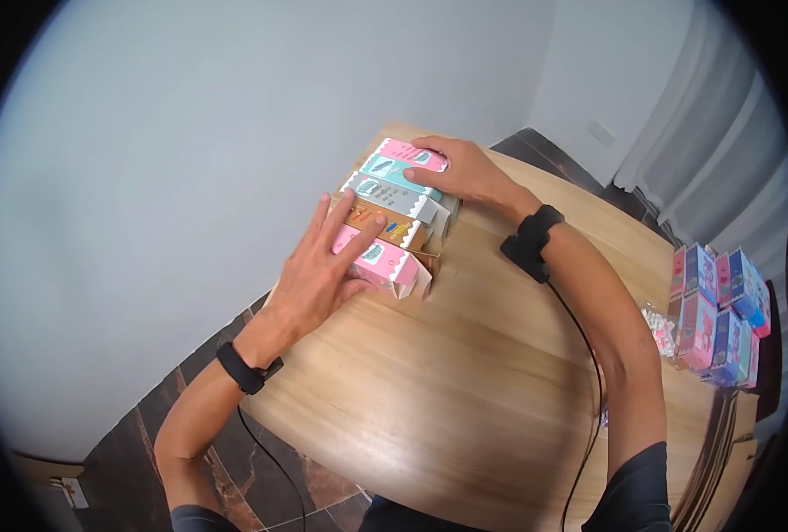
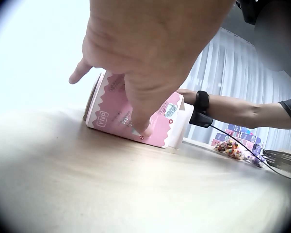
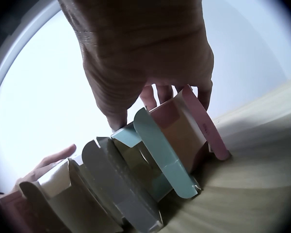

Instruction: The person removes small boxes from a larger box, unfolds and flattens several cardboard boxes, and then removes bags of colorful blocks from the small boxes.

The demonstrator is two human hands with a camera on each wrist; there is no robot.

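Several small cartons stand side by side in a row, with their open flaps toward the right. In order from the near end they are a pink carton (image 1: 378,259), a brown carton (image 1: 398,229), a grey carton (image 1: 385,192), a teal carton (image 1: 400,168) and another pink carton (image 1: 407,151). My left hand (image 1: 310,275) spreads its straight fingers over the near pink and brown cartons, its thumb against the pink side. My right hand (image 1: 469,170) rests over the far end, thumb on the teal top, fingers extended over the far pink carton's outer side.
The row lies on a wooden table (image 1: 429,372) near a pale wall. At the right stand stacked pink and purple boxes (image 1: 722,310) beside a bag of small coloured pieces (image 1: 658,330). Flat cardboard (image 1: 717,452) leans by the table's right edge. A cable runs from each wrist camera.
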